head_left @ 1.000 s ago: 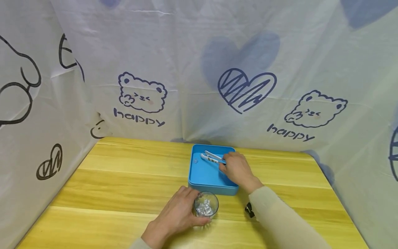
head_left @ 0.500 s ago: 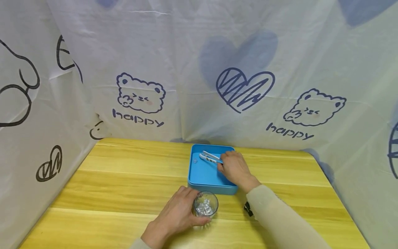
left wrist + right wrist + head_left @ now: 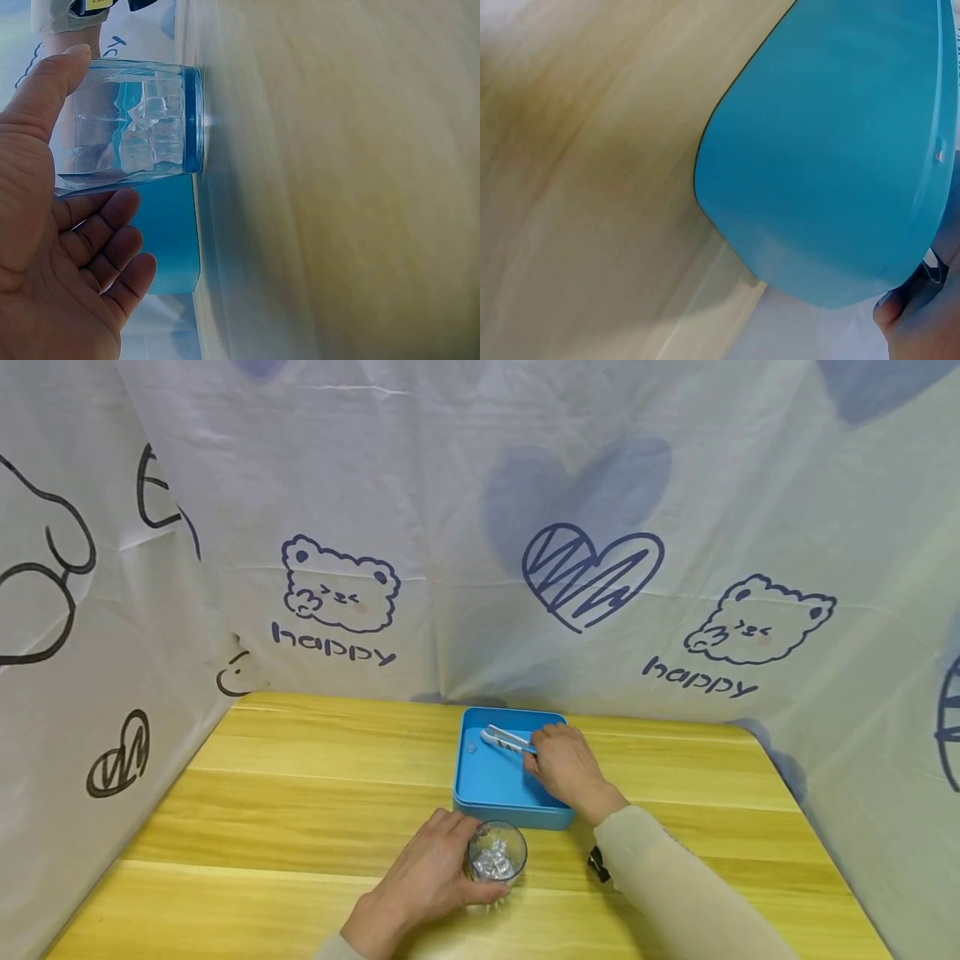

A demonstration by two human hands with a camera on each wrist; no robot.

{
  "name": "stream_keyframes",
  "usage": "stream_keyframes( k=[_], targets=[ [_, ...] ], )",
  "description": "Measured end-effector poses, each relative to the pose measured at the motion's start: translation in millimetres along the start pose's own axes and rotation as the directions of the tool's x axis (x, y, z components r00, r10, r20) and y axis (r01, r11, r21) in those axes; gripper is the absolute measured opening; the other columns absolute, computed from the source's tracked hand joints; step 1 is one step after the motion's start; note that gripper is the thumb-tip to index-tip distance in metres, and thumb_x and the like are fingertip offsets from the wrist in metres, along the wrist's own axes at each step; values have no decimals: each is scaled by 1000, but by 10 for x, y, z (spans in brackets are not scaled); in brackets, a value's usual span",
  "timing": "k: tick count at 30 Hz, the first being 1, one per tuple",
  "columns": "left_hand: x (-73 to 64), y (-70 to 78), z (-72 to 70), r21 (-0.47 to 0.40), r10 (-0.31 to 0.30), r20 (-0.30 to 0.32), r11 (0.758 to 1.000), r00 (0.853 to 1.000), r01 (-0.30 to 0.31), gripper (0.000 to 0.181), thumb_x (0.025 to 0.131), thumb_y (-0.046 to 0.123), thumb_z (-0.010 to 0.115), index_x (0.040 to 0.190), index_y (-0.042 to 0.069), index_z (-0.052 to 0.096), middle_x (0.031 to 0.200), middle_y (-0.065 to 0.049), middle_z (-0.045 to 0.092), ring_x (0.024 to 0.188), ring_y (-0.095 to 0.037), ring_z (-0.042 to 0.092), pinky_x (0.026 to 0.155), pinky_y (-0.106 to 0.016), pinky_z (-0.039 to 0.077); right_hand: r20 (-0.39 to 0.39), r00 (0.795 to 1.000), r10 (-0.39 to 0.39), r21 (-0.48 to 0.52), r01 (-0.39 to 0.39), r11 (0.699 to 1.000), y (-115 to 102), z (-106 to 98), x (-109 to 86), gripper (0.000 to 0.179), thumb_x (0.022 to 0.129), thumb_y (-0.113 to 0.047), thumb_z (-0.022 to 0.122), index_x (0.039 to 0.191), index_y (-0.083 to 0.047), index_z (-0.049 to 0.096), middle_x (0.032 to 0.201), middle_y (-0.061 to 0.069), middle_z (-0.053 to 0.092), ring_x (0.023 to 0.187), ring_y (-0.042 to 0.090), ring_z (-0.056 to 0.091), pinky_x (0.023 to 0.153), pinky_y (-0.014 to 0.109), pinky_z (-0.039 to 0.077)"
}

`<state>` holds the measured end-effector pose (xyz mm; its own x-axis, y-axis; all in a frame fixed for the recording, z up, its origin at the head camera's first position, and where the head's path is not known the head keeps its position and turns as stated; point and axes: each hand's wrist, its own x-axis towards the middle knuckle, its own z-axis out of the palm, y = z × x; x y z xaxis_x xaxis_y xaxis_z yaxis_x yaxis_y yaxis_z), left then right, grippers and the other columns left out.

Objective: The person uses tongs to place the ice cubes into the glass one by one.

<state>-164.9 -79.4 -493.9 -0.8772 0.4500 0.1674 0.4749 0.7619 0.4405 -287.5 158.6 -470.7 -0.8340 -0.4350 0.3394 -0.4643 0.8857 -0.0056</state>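
My left hand point(image 3: 427, 870) holds a clear drinking glass point(image 3: 97, 150), thumb on one side and fingers on the other. The glass stands upright on the table, and several clear ice-like cubes point(image 3: 493, 862) lie in it. Over the blue box point(image 3: 491, 783), my right hand point(image 3: 567, 767) grips a pair of white and blue tongs point(image 3: 508, 742). Their tips point left, near one small clear piece point(image 3: 472, 747) on the box floor. Whether anything is between the tips is too small to tell. In the right wrist view, the box wall point(image 3: 825, 150) hides most of that hand.
The wood-grain table point(image 3: 300, 793) carries the box close to its back edge, with the glass just in front. A printed cloth point(image 3: 465, 568) hangs behind and at both sides. A small black object point(image 3: 598, 865) shows beside the right sleeve point(image 3: 660, 877).
The arms of the tongs have come slightly closer together, and their tips shifted a little left. My left hand and the glass stay in place.
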Motion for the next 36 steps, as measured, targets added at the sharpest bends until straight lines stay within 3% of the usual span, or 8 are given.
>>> stream_keyframes(
  k=[22, 36],
  targets=[
    [-4, 13, -5, -22, -2, 11, 1000, 1000, 2, 87, 78, 67, 83, 142, 12, 60, 129, 1, 66, 112, -15, 55, 103, -40, 53, 12, 999, 37, 54, -37, 998, 61, -92, -135, 27, 98, -20, 68, 76, -12, 56, 68, 0, 44, 68, 20, 41, 71, 37, 41],
    [1, 22, -22, -18, -7, 19, 1000, 1000, 7, 88, 78, 67, 84, 142, 11, 60, 130, 0, 66, 112, -16, 54, 104, -40, 53, -69, 997, 46, 107, -39, 993, 89, -311, -421, 18, 97, -21, 73, 95, -3, 71, 81, 3, 63, 81, 23, 56, 83, 43, 53]
  ],
)
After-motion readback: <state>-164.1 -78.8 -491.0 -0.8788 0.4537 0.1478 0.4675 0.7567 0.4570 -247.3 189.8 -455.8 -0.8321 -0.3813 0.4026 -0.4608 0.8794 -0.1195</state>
